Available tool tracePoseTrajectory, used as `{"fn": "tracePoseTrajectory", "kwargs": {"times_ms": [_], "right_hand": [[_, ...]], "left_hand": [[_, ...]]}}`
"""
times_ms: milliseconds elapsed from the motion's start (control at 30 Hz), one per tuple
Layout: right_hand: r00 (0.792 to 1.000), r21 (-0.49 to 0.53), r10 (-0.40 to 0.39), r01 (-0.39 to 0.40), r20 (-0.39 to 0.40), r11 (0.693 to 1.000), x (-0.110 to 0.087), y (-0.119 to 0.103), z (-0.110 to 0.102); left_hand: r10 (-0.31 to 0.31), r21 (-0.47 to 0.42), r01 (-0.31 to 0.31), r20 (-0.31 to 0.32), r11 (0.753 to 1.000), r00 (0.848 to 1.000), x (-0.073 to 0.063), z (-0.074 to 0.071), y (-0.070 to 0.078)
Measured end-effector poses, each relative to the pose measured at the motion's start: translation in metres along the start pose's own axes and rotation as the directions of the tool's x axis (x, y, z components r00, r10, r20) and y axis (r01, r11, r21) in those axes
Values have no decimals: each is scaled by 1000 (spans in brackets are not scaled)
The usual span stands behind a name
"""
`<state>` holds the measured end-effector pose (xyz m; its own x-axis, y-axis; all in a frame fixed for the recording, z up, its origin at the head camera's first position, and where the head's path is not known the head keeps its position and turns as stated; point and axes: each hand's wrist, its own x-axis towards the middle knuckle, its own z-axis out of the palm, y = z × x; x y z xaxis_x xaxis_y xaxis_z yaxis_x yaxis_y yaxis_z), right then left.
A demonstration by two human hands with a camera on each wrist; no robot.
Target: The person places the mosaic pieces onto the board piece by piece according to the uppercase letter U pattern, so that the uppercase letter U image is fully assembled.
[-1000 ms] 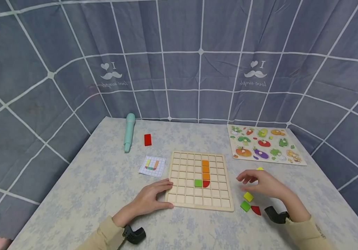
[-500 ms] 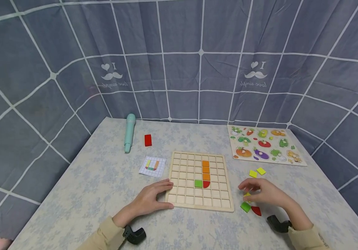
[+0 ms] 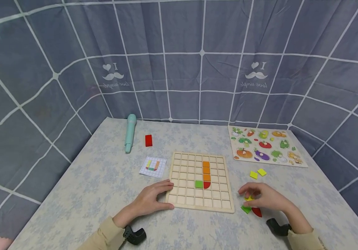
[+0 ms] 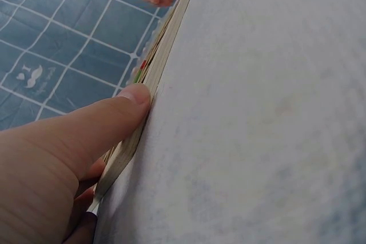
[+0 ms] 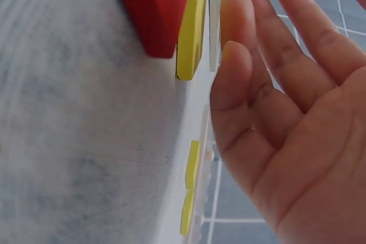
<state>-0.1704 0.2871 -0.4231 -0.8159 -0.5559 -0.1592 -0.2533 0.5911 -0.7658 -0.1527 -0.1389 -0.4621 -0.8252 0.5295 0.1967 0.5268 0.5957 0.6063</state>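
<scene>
My left hand (image 3: 152,199) holds the near-left corner of a square wooden grid board (image 3: 182,200), thumb (image 4: 123,107) against its edge. Three orange squares (image 3: 206,170), a red quarter-round (image 3: 207,185) and a green square (image 3: 199,184) lie in its cells. Right of the board, my right hand (image 3: 266,197) hovers with loosely bent fingers over a yellow square (image 5: 191,38), a green square (image 3: 246,209) and a red quarter-round piece (image 3: 257,212). In the right wrist view its fingers look apart from the yellow square and hold nothing. The hand partly hides these pieces in the head view.
Two yellow squares (image 3: 257,173) lie beyond my right hand. A pattern card (image 3: 153,167) is left of the board. Farther back are a red block (image 3: 148,140), a teal microphone-shaped stick (image 3: 130,133) and a vegetable puzzle board (image 3: 267,146). Grid-patterned cloth walls (image 3: 179,69) border the table.
My right hand has moved toward me, from near the two yellow squares, uncovering them, to over the nearer yellow and green pieces. My left hand stays on the board.
</scene>
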Motion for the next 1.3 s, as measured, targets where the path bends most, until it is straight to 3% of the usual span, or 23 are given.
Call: {"fn": "tracePoseTrajectory", "kwargs": {"times_ms": [200,633,933,1300], "right_hand": [[1000,30,-20,19,16,999,-2,5,1],[999,24,21,-22,44,999,-3,12,3],[995,45,-55,51,83,998,-5,13,3],[999,25,-12,11,46,1000,-3,8,7]], "left_hand": [[-3,-3,3,4,1000,1000,1,0,0],[-8,-8,8,4,1000,1000,0,0,1],[0,-10,0,-1,1000,1000,0,-1,1],[-1,-3,1,-6,1000,1000,0,0,2]]}}
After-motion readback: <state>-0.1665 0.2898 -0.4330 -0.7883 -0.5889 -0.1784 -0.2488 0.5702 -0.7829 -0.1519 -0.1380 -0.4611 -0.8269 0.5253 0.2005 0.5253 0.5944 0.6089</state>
